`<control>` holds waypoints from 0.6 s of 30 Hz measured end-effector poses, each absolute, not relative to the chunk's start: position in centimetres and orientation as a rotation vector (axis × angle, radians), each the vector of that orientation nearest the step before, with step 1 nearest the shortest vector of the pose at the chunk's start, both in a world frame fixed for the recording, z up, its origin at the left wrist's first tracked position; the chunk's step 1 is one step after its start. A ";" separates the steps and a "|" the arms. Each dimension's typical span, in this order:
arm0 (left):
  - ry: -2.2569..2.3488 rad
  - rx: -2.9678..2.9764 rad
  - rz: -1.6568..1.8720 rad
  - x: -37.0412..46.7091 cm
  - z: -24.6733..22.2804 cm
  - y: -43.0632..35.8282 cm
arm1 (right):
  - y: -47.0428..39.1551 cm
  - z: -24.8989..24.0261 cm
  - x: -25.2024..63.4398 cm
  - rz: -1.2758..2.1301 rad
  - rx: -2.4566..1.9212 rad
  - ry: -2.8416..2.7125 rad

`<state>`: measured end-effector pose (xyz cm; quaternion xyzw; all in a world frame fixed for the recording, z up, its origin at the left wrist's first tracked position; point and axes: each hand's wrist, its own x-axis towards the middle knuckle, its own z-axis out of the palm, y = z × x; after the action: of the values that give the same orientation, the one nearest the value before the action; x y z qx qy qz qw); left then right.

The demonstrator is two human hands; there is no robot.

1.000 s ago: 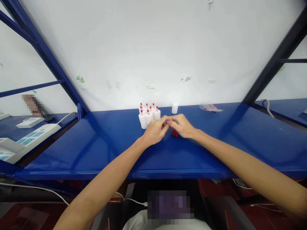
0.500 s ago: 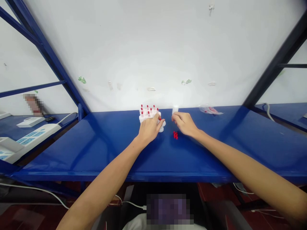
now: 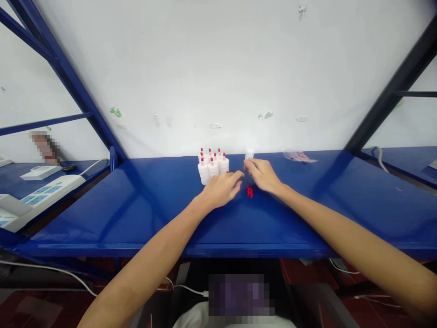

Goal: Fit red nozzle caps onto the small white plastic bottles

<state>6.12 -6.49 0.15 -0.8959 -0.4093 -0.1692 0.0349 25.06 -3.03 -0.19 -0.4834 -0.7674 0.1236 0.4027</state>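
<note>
Several white bottles with red tips (image 3: 213, 167) stand grouped at the back of the blue table. My left hand (image 3: 223, 187) is in front of their right side, fingers apart and stretched toward the right, with nothing seen in it; it hides part of the front row. My right hand (image 3: 262, 174) has its fingers pinched together beside a white bottle (image 3: 249, 154) near the wall; whatever lies between the fingertips is too small to make out. A small pile of red caps (image 3: 250, 191) lies just below and between my hands.
A clear plastic bag with red pieces (image 3: 299, 156) lies at the back right of the blue table (image 3: 136, 218). On the left are a white power strip (image 3: 54, 196), a white box (image 3: 41, 172) and blue frame posts. A white wall rises behind the table.
My left hand has moved right and toward me, away from the bottle group, and its fingers now reach toward my right hand. My right hand has barely moved.
</note>
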 end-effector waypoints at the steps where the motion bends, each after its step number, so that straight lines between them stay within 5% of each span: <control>1: -1.155 -2.818 -0.525 6.3 -0.2 -6.5 | -3.0 -0.2 25.0 0.321 -1.218 -1.932; 18: -0.874 -3.112 -0.604 7.5 -2.2 -5.0 | -3.0 -0.5 24.9 0.298 -1.259 -1.989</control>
<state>7.45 -4.99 -2.19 -0.9438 -0.2652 -0.1833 -0.0732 24.90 -3.02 -0.46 -0.4920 -0.7771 0.1164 0.3749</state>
